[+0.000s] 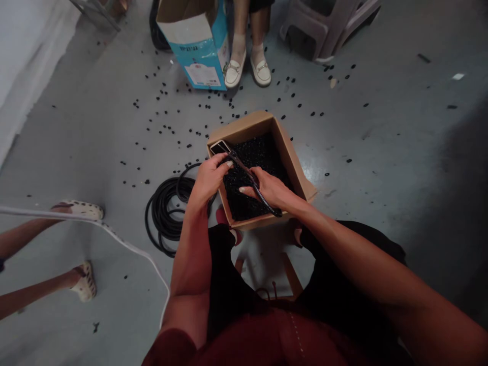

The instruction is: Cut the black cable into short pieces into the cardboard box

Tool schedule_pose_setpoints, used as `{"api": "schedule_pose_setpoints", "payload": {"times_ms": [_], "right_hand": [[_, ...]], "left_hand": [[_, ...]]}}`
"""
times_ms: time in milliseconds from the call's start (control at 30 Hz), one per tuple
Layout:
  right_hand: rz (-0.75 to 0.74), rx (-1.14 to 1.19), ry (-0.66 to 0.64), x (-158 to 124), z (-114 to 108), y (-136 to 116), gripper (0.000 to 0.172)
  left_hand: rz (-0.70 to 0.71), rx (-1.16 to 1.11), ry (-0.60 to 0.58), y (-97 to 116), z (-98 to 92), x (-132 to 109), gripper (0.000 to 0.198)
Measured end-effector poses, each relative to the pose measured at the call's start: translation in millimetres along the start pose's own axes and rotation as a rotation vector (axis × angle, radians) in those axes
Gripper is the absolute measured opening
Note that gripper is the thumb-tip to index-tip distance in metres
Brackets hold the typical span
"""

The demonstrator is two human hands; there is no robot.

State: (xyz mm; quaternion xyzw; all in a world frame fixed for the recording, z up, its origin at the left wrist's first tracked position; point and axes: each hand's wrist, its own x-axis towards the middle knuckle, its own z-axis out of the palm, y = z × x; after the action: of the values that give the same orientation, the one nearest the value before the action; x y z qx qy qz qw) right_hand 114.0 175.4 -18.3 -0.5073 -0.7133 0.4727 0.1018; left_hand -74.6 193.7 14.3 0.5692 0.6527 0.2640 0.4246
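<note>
A brown cardboard box [293, 160] sits on the floor in front of me, filled with small black pieces [259, 152]. My left hand [209, 175] is closed on the upper end of a thin black cable [244, 170] at the box's left rim. My right hand [269, 189] grips the same cable lower down, over the black pieces; the cable's end curves out past my right wrist [274, 211]. A pale rectangular object [220, 147] rests on the box's far left corner.
A coil of black hose [168, 213] lies on the grey floor left of the box. Small black pieces are scattered over the floor. A blue-and-white carton [198, 46], another person's feet in white shoes [247, 71], a grey stool [324, 25] and another person's legs [46, 254] stand around.
</note>
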Motion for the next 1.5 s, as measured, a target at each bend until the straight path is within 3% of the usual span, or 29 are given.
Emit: {"api": "schedule_pose_setpoints", "payload": {"times_ms": [367,633,967,1500], "right_hand": [[-0.009,-0.034,0.046,1,0,0,0.031],[-0.034,-0.115,0.079,4,1,5,0.029],[0.043,-0.218,0.049,-1,-4,-6,0.027],[0.156,-0.251,-0.113,-2,0,-6,0.032]], "left_hand": [[-0.024,0.014,-0.039,3,2.0,-2,0.032],[-0.009,0.059,-0.082,2,0.2,-1,0.031],[-0.020,0.147,-0.092,4,-3.7,-3,0.030],[0.034,0.596,-0.169,-4,-4.7,-1,0.025]]}}
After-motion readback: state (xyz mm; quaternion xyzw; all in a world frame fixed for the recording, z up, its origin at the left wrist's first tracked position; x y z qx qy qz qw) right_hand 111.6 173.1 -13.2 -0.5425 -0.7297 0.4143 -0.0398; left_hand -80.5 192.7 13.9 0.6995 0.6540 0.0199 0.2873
